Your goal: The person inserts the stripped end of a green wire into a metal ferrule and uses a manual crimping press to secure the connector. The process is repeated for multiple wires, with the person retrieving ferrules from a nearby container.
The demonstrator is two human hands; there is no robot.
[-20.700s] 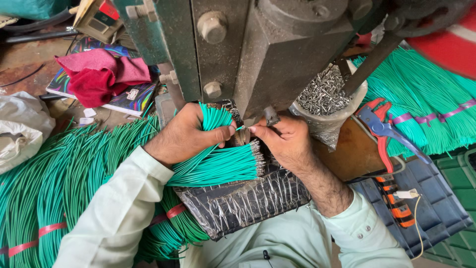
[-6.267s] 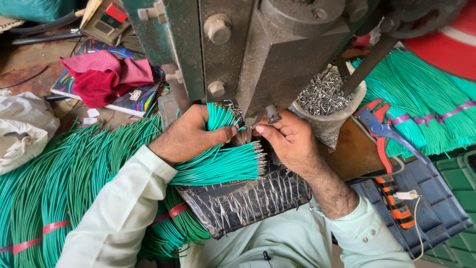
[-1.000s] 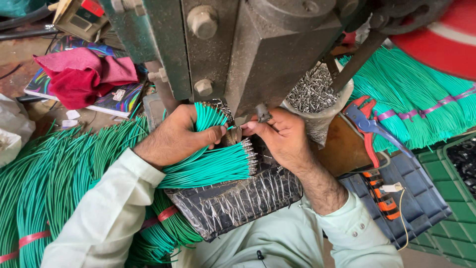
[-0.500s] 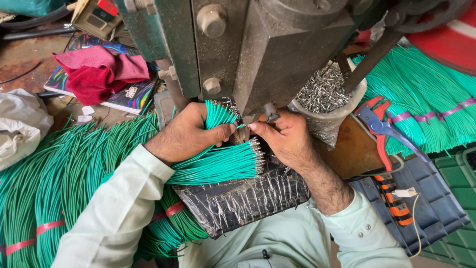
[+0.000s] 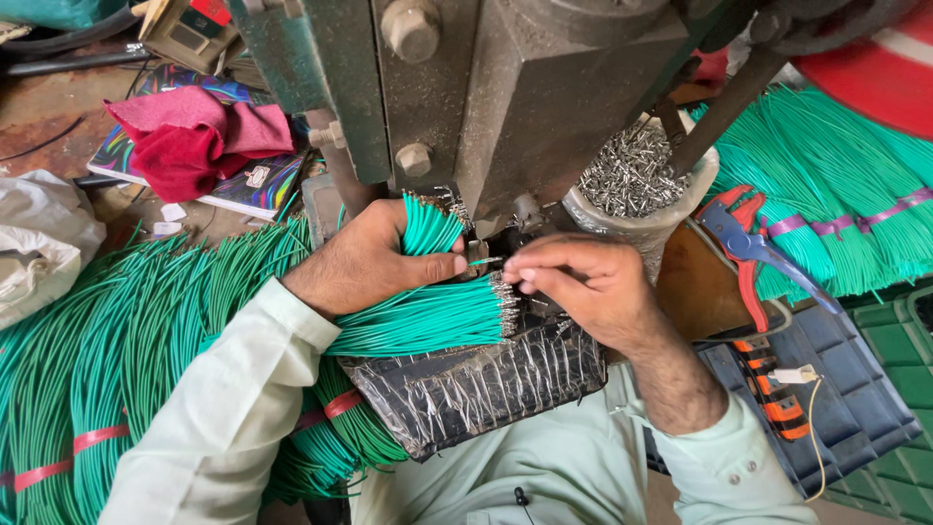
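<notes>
At 9 o'clock lies a crumpled white plastic bag [image 5: 39, 238], and just right of it long bundles of thin green insulated wires [image 5: 126, 350] fan across the bench, bound with red tape bands. At 11 o'clock a red cloth [image 5: 194, 141] rests on a colourful glossy booklet [image 5: 255, 187].

The left hand [image 5: 374, 258], in a pale green sleeve, is closed around a short bundle of cut green wires [image 5: 428, 316]; the fingers are wrapped tight over the top ends, which stick up past the thumb, while the lower ends with metal tips spread toward 3 o'clock. This bundle sits at the centre, on a black block wrapped in clear shiny film [image 5: 486, 384].

Above, at 12 o'clock, stands the heavy grey-green metal press [image 5: 505, 87], its bolts showing.

The right hand [image 5: 583, 287] is just right of the bundle, thumb and forefinger pinched shut on 1 single green wire [image 5: 484, 261], which points toward 9 o'clock beneath the press head, touching the left thumb's tip.

At 1 o'clock a grey cup full of small silvery metal terminals [image 5: 632, 180] stands behind the right hand. At 3 o'clock red-handled pliers [image 5: 748, 243] lie on a dark blue plastic crate [image 5: 855, 389], with more green wire bundles with purple bands [image 5: 836, 209] at 2 o'clock.
</notes>
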